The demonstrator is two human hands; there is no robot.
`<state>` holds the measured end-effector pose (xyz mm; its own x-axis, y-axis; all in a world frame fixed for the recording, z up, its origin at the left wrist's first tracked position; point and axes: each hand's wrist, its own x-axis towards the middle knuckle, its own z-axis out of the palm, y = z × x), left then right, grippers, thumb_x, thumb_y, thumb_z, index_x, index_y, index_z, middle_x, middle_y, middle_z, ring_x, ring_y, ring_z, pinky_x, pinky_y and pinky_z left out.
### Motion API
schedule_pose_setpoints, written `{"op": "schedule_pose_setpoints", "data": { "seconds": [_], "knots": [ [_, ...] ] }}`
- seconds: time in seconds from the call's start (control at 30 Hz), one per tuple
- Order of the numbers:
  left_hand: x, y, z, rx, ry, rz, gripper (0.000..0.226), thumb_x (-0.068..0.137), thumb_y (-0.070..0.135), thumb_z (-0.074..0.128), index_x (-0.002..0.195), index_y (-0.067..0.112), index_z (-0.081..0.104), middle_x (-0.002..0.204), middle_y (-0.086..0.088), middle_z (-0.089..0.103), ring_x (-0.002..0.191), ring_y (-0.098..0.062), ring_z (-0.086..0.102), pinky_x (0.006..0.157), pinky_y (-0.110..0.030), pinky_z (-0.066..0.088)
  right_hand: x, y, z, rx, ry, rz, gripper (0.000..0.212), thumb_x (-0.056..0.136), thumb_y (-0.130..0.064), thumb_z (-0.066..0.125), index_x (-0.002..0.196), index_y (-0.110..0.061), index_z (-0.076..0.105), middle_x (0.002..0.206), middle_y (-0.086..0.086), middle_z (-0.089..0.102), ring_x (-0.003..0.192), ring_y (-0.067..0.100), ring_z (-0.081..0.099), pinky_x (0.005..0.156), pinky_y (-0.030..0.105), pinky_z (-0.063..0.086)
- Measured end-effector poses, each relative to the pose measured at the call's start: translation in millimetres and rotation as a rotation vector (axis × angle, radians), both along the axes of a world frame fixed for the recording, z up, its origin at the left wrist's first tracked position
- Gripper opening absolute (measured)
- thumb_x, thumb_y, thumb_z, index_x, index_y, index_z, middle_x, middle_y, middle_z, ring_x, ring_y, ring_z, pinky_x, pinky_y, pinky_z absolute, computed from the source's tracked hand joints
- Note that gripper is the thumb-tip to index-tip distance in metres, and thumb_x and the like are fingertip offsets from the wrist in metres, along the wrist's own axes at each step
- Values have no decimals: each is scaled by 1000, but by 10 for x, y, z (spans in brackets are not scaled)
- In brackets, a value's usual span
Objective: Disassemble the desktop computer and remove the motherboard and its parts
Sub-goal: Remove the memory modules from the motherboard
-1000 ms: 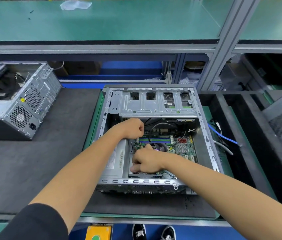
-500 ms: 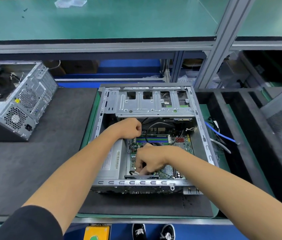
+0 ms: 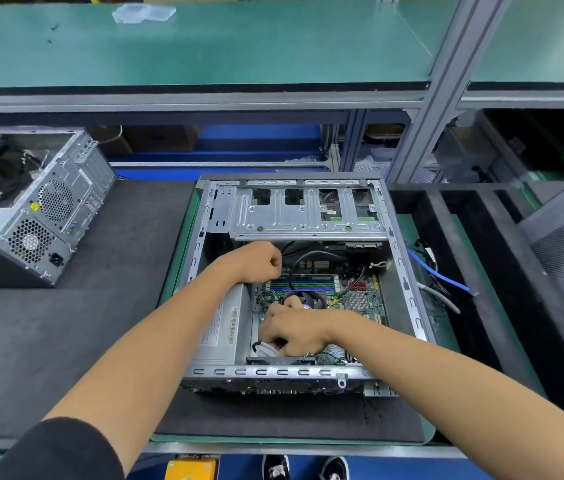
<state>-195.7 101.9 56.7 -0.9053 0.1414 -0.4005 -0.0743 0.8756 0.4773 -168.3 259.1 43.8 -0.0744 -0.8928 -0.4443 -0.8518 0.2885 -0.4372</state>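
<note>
Inside one open case [image 3: 408, 292] — two hands [image 3: 294, 332], one motherboard [image 3: 360, 299].

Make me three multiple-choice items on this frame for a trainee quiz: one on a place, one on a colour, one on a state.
1. Where does the second computer case lie?
A. left of the open case
B. on the upper shelf
C. inside the open case

2. What colour is the loose cable right of the open case?
A. red
B. blue
C. yellow

3. The motherboard is:
A. on the mat
B. still in the case
C. held up

Answers: 1 A, it rests on the dark mat at left; 2 B, plainly blue; 3 B, it lies under the right hand.
</note>
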Motion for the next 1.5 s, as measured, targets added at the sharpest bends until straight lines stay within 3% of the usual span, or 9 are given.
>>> {"op": "schedule_pose_setpoints", "data": {
  "seconds": [0.2,0.33,0.53,0.73,0.87,1.1,1.27,1.37,1.5],
  "knots": [
    [11,-7,0,0,-8,4,15,88,11,53,89,5,67,72,4,59,65,-13,54,61,-26,44,21,20,-42,-28,-63,-37,23,90,-8,54,70,-14,43,86,11,55,100,20,37,95,47,26],
    [4,-2,9,-6,-9,12,14,86,12,55,87,8,68,78,2,63,69,-14,53,65,-28,45,-110,25,60,-290,-434,-450,25,99,-4,44,80,-9,59,87,2,58,91,19,52,93,38,39],
    [-3,2,-1,-26,-1,-8,12,86,11,55,77,14,62,69,8,55,61,-9,47,57,-23,39,-168,15,-5,-221,-374,-404,24,99,-16,47,84,-15,66,97,-9,64,98,15,59,98,38,42],
    [7,2,27,-3,-6,-33,14,84,11,56,74,20,61,70,10,57,61,-6,48,53,-18,38,-229,87,141,-299,-419,-516,18,98,-7,48,97,-6,67,93,-7,62,77,-5,57,73,8,42],
    [32,48,85,-41,36,-114,9,89,16,56,82,16,62,74,9,55,66,-8,48,57,-21,36,-369,259,312,-260,-196,-530,13,96,-18,53,98,-18,66,102,1,64,90,16,60,80,29,46],
    [219,384,220,23,162,-323,39,84,31,63,54,15,44,49,5,40,46,-12,34,50,-27,28,-627,709,494,-139,135,-493,15,93,-21,55,79,-19,58,69,-12,52,63,3,46,61,29,32],
    [306,630,61,-256,454,-630,62,76,69,60,107,16,54,104,2,53,93,-18,49,75,-31,36,-590,801,390,-132,270,-491,13,82,-15,53,69,-17,52,66,1,57,63,20,52,59,34,44],
    [329,585,-64,-465,276,-657,101,65,82,58,135,13,35,127,-1,44,112,-22,45,93,-39,39,-603,832,358,-167,305,-510,13,84,-19,52,73,-18,58,69,-1,61,64,19,54,59,33,46],
    [329,556,-149,-353,78,-558,108,63,71,71,141,14,23,134,-1,48,110,-27,57,83,-42,50,-606,853,323,-215,291,-548,15,85,-18,50,73,-18,59,68,-1,62,63,18,54,56,32,44]
  ]
}}
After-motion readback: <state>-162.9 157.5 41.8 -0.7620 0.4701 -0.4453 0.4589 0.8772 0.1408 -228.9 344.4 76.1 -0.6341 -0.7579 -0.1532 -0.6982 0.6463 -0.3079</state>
